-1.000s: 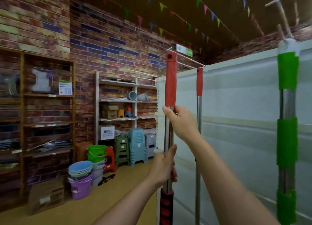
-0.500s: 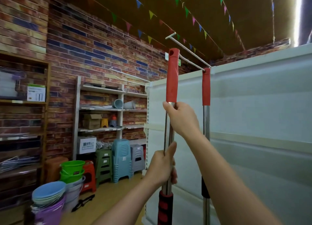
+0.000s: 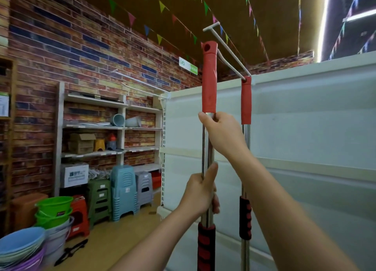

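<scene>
The pole [image 3: 207, 152] stands upright in front of the white shelf panel [image 3: 305, 118], held in both hands. The right hand [image 3: 222, 136] is wrapped round the steel shaft directly under the red top sleeve [image 3: 209, 77]. The left hand [image 3: 200, 195] grips the shaft lower, just above the red-and-black foam grip [image 3: 206, 246] (thumb laid up along the steel). A second pole [image 3: 246, 99] hangs just beside, its top at a white hook [image 3: 227, 51].

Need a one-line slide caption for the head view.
Left hand and right hand grip an upright red-capped steel pole beside a matching pole hanging from a white hook.
</scene>
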The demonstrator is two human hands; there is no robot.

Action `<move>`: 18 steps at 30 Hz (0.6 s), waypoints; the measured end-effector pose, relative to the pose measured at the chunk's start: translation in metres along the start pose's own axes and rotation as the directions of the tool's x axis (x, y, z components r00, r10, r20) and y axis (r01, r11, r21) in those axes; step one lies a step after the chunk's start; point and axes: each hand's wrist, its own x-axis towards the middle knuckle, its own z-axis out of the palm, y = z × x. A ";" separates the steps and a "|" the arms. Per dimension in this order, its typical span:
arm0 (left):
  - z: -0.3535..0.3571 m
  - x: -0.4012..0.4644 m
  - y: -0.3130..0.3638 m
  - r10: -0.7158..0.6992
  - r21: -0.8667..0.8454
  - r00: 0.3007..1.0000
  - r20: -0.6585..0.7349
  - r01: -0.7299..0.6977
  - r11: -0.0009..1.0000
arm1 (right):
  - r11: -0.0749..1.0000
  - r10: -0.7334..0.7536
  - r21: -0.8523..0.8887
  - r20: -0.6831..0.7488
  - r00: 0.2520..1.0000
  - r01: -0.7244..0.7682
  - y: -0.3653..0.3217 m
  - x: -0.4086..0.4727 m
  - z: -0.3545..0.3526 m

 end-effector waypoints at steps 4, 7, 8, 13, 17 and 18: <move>0.002 0.000 0.003 -0.003 -0.011 1.000 0.025 0.003 1.000 | 1.000 -0.001 -0.012 -0.024 1.000 0.001 -0.003 -0.002 -0.004; 0.005 -0.001 0.005 0.003 -0.026 0.999 0.038 -0.002 1.000 | 1.000 -0.003 0.013 -0.031 1.000 0.003 -0.006 -0.005 -0.010; 0.005 -0.001 0.006 0.005 -0.034 0.999 0.041 -0.004 0.999 | 1.000 -0.003 0.022 -0.028 1.000 0.004 -0.007 -0.006 -0.011; 0.005 -0.001 0.009 0.011 -0.040 0.999 0.049 -0.009 0.999 | 1.000 0.011 0.024 -0.021 1.000 -0.010 -0.011 -0.006 -0.015; 0.008 -0.002 0.008 0.017 -0.031 0.998 0.067 -0.014 0.999 | 1.000 0.016 0.016 -0.031 0.999 -0.015 -0.009 -0.007 -0.017; 0.009 -0.002 0.008 0.012 -0.034 0.998 0.067 -0.010 0.999 | 1.000 0.017 0.017 -0.031 0.999 -0.016 -0.008 -0.006 -0.018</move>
